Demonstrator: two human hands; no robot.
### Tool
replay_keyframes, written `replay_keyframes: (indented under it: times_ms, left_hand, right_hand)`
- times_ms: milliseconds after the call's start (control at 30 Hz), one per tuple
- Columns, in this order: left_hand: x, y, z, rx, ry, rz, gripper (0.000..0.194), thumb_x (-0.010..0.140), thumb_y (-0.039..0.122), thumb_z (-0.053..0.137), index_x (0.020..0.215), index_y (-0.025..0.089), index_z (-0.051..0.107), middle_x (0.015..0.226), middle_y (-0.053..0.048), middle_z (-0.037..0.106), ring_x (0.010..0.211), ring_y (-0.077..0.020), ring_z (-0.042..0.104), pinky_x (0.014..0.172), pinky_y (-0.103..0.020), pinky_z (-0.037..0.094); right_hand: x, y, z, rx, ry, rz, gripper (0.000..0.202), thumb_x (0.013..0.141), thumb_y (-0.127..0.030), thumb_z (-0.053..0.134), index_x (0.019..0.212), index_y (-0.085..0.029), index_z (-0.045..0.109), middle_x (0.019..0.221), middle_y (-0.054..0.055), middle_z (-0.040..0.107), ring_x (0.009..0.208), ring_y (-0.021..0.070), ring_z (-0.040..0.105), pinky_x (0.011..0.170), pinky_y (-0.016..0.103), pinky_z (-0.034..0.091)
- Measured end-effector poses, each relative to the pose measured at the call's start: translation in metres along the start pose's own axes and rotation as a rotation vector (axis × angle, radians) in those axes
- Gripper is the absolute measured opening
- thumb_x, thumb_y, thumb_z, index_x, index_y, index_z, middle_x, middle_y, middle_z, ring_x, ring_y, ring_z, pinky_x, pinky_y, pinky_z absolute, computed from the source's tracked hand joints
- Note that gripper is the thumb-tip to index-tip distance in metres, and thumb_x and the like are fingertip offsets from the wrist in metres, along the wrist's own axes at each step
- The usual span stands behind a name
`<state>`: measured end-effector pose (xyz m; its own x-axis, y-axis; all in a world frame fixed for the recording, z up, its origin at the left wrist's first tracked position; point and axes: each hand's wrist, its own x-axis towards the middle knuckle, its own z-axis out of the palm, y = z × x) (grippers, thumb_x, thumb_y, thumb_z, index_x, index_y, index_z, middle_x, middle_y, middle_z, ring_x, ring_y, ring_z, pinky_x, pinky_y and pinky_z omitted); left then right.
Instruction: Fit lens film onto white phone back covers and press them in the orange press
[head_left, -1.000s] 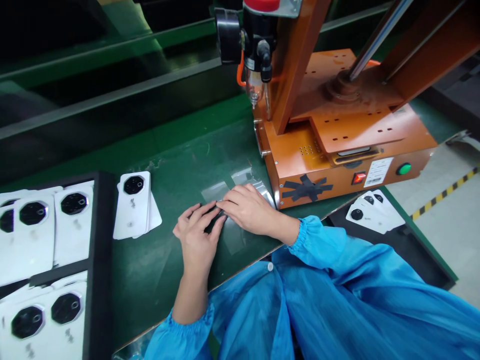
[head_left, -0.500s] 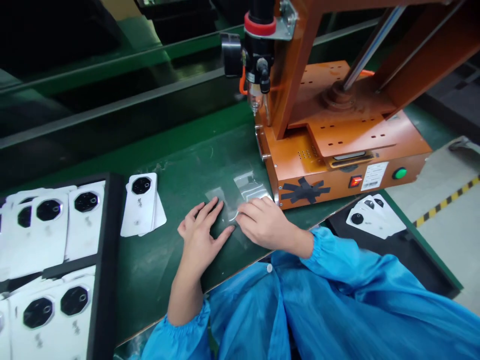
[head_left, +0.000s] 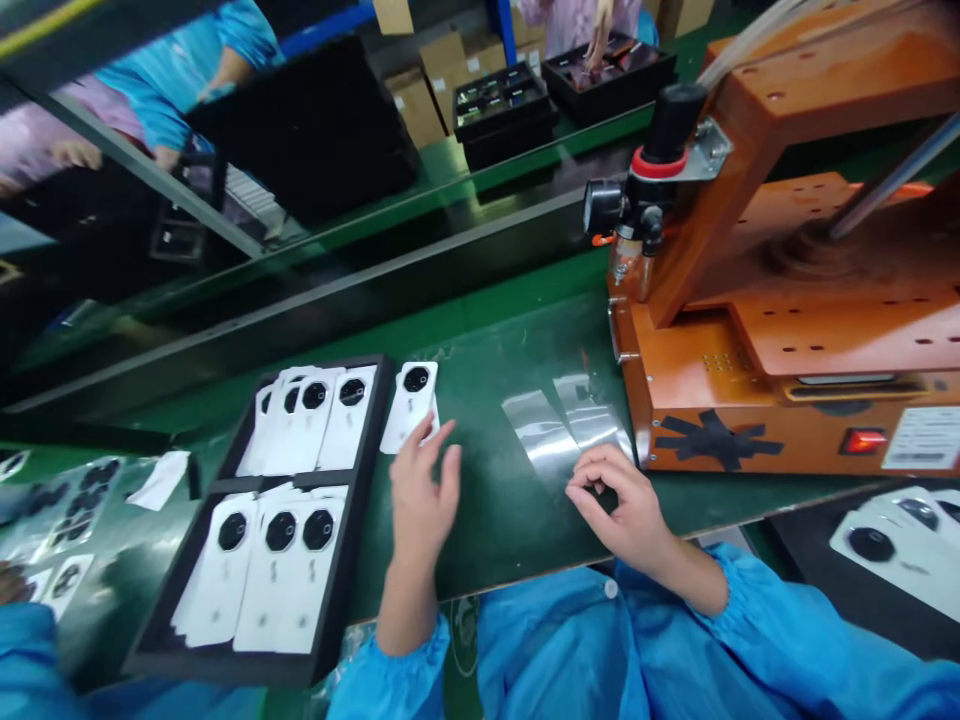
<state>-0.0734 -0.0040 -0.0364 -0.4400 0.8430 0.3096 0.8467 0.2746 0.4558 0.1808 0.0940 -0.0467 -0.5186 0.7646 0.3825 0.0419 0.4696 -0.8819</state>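
Observation:
My left hand [head_left: 425, 488] has its fingers apart and holds nothing, just below two stacked white phone back panels [head_left: 409, 408]. My right hand [head_left: 619, 500] is curled with thumb and fingers near each other, at the lower edge of the clear film pieces; whatever the fingertips may hold is too small to make out. One clear film [head_left: 538, 430] lies on the green table [head_left: 480, 500], and a second clear film [head_left: 589, 408] lies to its right. A black tray [head_left: 367, 430] at the left holds several white panels [head_left: 289, 575] with dark round camera areas.
An orange press machine [head_left: 765, 400] stands at the right. More white panels [head_left: 900, 555] lie on a black surface at the lower right. Across the table's back rail [head_left: 315, 285], other people handle parts, near black trays [head_left: 502, 110]. A person's blue sleeve [head_left: 30, 650] shows at lower left.
The view has swung left. My left hand has moved away from the clear films to the stacked panels. The film by my hands now lies flat on the table.

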Motion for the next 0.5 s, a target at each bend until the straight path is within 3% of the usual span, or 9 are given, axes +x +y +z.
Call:
replay_keyframes:
  times_ms: [67,133,233,367,500]
  left_hand:
    - [0.012,-0.028,-0.009,0.142,0.076,-0.067,0.043,0.102,0.046,0.043,0.133,0.023,0.061,0.142,-0.012,0.059,0.133,-0.0333,0.055,0.113,-0.052,0.041]
    - [0.026,-0.051,-0.011,0.186,0.071,-0.108,0.047,0.099,0.051,0.046,0.13,0.019,0.063,0.132,-0.012,0.065,0.127,-0.0373,0.057,0.11,-0.054,0.041]
    - [0.044,-0.067,-0.005,0.218,0.037,-0.156,0.049,0.094,0.053,0.059,0.124,0.015,0.064,0.12,-0.01,0.068,0.118,-0.0341,0.061,0.105,-0.054,0.046]
    - [0.063,-0.062,-0.004,0.207,0.053,-0.217,0.044,0.093,0.047,0.064,0.126,0.018,0.062,0.131,-0.01,0.061,0.118,-0.027,0.06,0.102,-0.051,0.051]
    - [0.074,-0.034,-0.023,0.139,0.048,-0.213,0.043,0.095,0.043,0.063,0.131,0.019,0.059,0.135,-0.011,0.059,0.118,-0.0257,0.061,0.099,-0.05,0.054]
  right_hand:
    - [0.001,0.0,0.0,0.0,-0.031,0.005,0.008,0.091,-0.016,0.064,0.086,-0.022,0.066,0.088,0.004,0.062,0.08,0.0171,0.061,0.064,0.03,0.048]
    - [0.0,-0.002,-0.001,-0.006,-0.058,0.002,0.009,0.092,-0.018,0.064,0.085,-0.023,0.066,0.087,0.004,0.063,0.079,0.0178,0.061,0.063,0.031,0.049]
    - [-0.002,-0.002,-0.003,-0.025,-0.07,0.003,0.009,0.092,-0.019,0.063,0.085,-0.023,0.066,0.087,0.005,0.063,0.079,0.0186,0.062,0.064,0.032,0.05]
    - [-0.001,0.003,-0.004,-0.054,-0.046,0.008,0.009,0.093,-0.02,0.063,0.085,-0.024,0.066,0.087,0.005,0.064,0.078,0.0187,0.063,0.063,0.032,0.05]
    - [-0.003,0.004,-0.008,-0.038,-0.067,-0.047,0.008,0.092,-0.023,0.066,0.085,-0.025,0.067,0.088,0.005,0.065,0.081,0.0206,0.064,0.066,0.033,0.053]
